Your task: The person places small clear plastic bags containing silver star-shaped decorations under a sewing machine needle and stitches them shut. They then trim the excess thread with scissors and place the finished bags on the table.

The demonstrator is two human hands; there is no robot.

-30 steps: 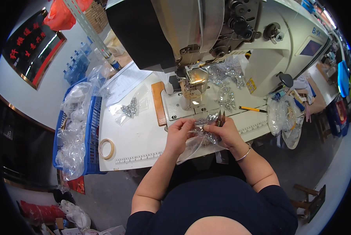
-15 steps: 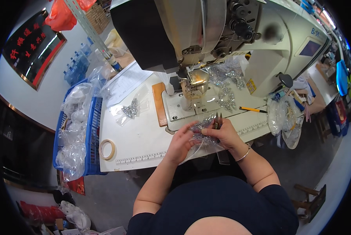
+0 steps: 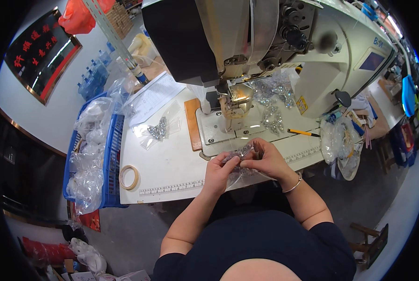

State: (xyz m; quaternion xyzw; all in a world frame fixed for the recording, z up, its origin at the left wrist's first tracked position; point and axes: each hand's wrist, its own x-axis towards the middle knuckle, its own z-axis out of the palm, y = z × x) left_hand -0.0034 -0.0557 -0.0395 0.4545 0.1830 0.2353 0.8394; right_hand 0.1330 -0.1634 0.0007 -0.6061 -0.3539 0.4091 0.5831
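Observation:
My left hand [image 3: 217, 174] pinches the left side of a silvery sequined piece with clear film [image 3: 241, 152], thumb on top. Closed on the right side of the same piece, my right hand [image 3: 271, 161] has its fingertips close to my left thumb. Both hands are over the table's front edge, before the sewing machine [image 3: 233, 110]. Part of the piece is hidden under my fingers. Whether thread snips are still in my right palm cannot be made out. To the left, a silver butterfly-shaped sequin piece [image 3: 158, 129] lies on clear film.
More silver sequin pieces [image 3: 272, 120] lie beside the needle area. A yellow pencil [image 3: 303, 133] and clear bags [image 3: 333, 140] are at right. At left are a tape roll [image 3: 129, 177], papers [image 3: 156, 98] and a blue basket [image 3: 112, 161] of plastic-wrapped items. A ruler strip [image 3: 172, 188] runs along the front edge.
My left hand has moved in from loosely spread fingers to a pinch on the sequined piece. The snips' blades, upright at my right hand before, no longer show clearly. The view has shifted slightly.

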